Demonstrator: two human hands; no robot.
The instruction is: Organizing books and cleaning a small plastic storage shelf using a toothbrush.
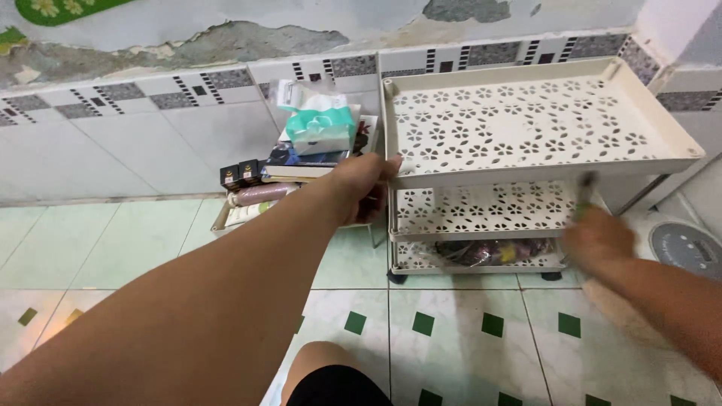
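This is a home, a lived-in corner at floor level: pale green and white floor tiles with small green diamonds (459, 331), a white tiled wall with a grey patterned border (150, 128), flaking paint above, a cream perforated plastic three-tier shelf rack (526, 128), and a pile of household packets and books (301, 158) beside it.

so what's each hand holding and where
The left hand grips the cream shelf rack at its top tier's front left corner. The right hand is blurred; a thin dark thing shows above it.

Left arm stretched forward, left hand (363, 183) curled in a grip, right hand (598, 239) blurred, fingers closed.
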